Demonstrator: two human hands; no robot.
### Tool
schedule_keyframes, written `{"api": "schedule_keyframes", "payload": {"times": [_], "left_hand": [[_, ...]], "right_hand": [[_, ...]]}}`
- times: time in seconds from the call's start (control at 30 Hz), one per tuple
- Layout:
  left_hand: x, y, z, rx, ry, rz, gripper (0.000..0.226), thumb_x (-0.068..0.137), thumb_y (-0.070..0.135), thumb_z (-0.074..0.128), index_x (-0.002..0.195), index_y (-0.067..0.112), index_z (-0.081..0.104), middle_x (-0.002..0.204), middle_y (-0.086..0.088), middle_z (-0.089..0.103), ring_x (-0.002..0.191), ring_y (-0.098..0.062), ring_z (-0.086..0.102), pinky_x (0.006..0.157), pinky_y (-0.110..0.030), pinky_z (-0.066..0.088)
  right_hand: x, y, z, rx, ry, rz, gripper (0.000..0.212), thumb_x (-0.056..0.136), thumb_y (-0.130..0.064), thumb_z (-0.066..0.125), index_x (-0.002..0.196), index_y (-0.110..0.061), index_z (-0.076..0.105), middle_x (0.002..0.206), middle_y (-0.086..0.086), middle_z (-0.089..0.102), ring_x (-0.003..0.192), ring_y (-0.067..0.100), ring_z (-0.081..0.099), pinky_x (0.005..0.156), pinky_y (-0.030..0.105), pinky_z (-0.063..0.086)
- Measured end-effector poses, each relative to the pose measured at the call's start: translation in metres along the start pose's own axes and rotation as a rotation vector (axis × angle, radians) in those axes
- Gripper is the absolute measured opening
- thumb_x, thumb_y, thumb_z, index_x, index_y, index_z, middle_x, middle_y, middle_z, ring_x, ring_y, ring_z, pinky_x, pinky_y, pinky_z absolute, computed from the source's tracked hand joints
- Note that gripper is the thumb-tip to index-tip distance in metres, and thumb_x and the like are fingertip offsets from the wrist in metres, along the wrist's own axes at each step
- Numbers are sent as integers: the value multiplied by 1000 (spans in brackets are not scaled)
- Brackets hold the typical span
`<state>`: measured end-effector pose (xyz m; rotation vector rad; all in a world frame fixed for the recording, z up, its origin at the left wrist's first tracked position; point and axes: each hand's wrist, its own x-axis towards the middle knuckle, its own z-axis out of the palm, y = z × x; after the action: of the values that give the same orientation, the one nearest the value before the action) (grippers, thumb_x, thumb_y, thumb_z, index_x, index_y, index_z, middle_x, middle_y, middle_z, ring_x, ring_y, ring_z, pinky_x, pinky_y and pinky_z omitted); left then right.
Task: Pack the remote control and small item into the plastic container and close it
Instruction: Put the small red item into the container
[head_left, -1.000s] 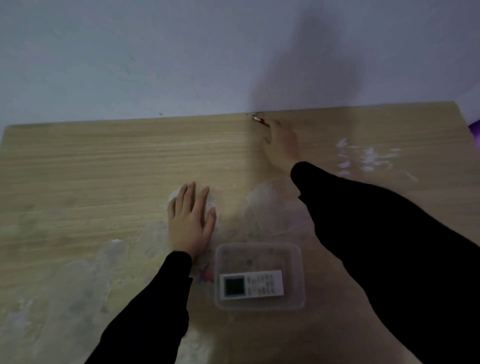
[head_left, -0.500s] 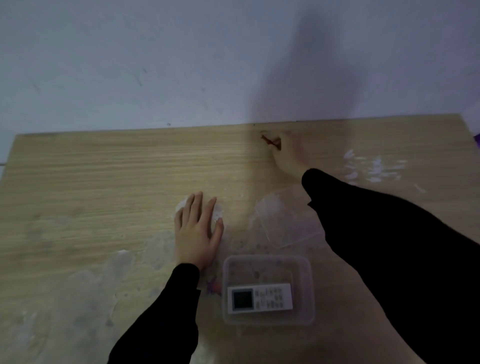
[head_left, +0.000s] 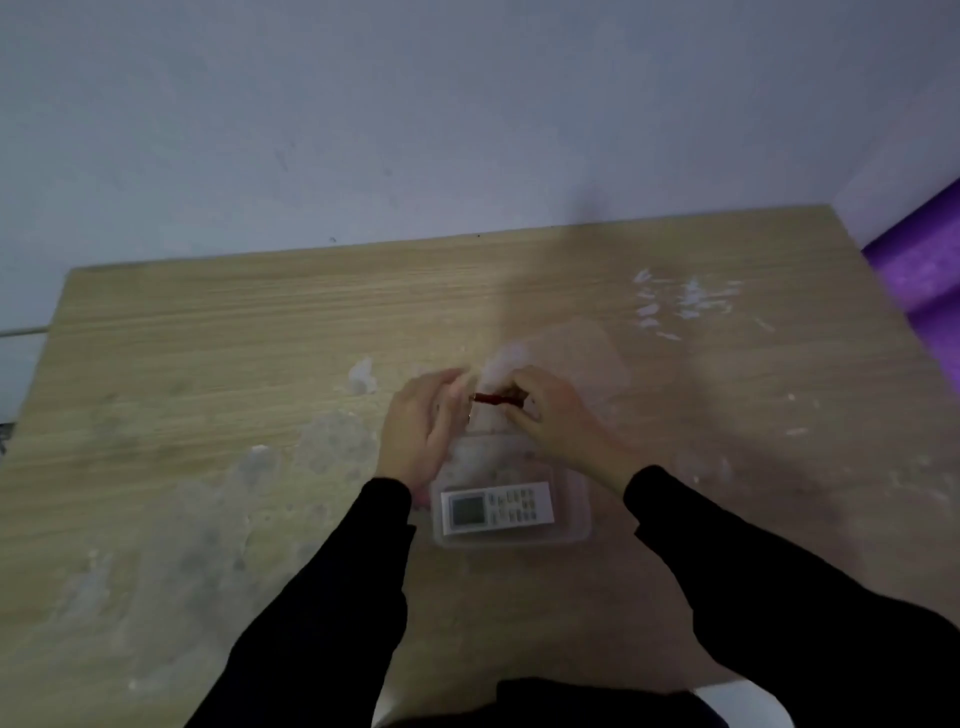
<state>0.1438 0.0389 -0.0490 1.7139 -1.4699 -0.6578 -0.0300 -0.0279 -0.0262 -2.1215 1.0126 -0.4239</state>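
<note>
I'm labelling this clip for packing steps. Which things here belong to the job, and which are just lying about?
Job:
- plastic container
- remote control, already inside it
- small red item, held by the right hand, left hand beside it
- clear lid

Lying about:
- white scraps
- purple object

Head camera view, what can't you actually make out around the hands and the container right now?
- Small red item: blurred and partly covered by the right hand; what it is stays unclear.
- Left hand: motion blur hides whether its fingertips touch the item.
- Container: far end hidden behind both hands.
- Clear lid: faint and blurred; edges hard to trace.
- Remote control: button labels too small.
</note>
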Motion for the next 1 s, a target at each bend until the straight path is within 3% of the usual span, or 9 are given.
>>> {"api": "schedule_keyframes", "payload": {"times": [0.13,0.23,0.37,0.5,0.57,0.67,0.8,0.93,1.0], "left_hand": [[-33,9,9,137,-145,81,31,87,45,54,101,20,65,100,0,69,91,-11,57,79,-25,39],[-44,4,12,225,-126,82,11,86,24,62,88,15,68,102,-2,72,99,-21,61,81,-28,36],[-48,5,11,284,-108,91,24,83,28,64,106,21,62,114,2,68,108,-17,56,85,-24,28],[-48,13,15,232,-101,48,26,84,31,63,109,24,60,111,5,67,106,-15,57,87,-21,28],[-47,16,15,84,-45,-23,19,86,21,61,105,25,60,103,8,68,101,-11,60,91,-26,41],[-46,25,11,-79,-99,-60,32,85,3,54,110,23,60,101,12,66,97,1,59,85,-14,45],[-46,19,9,180,-139,92,19,85,9,58,95,20,70,92,5,74,83,-12,64,78,-25,40],[-50,14,8,409,-245,74,8,87,12,56,87,10,64,80,-7,71,72,-23,60,65,-29,40],[-48,19,13,615,-345,134,10,86,9,52,79,8,60,77,-13,68,73,-32,61,68,-36,43]], "right_hand": [[-19,0,5,15,1,16,8,85,-9,62,94,-8,62,87,-1,53,81,15,50,67,14,34],[-30,3,6,28,1,34,7,86,-11,62,93,-12,62,86,-2,53,79,13,51,66,14,35],[-40,3,10,31,-25,50,10,85,-12,62,95,-11,63,88,-2,57,80,14,55,69,20,40],[-44,2,13,47,-35,38,9,86,-13,61,95,-16,62,89,0,59,82,15,55,70,26,42],[-48,2,13,57,-39,36,10,87,-14,60,95,-21,61,88,-5,57,81,11,54,69,21,39],[-52,5,16,39,-63,49,9,88,-18,60,97,-21,62,92,-3,62,84,12,57,71,24,44],[-55,13,16,6,-65,70,13,86,-17,61,99,-19,64,94,1,64,85,15,59,74,28,47],[-55,16,19,-175,-68,46,7,85,-16,63,91,-15,62,93,4,65,80,14,55,71,28,48],[-53,17,24,-295,-84,19,3,83,-15,62,85,-14,59,89,7,66,79,21,59,69,34,47]]}}
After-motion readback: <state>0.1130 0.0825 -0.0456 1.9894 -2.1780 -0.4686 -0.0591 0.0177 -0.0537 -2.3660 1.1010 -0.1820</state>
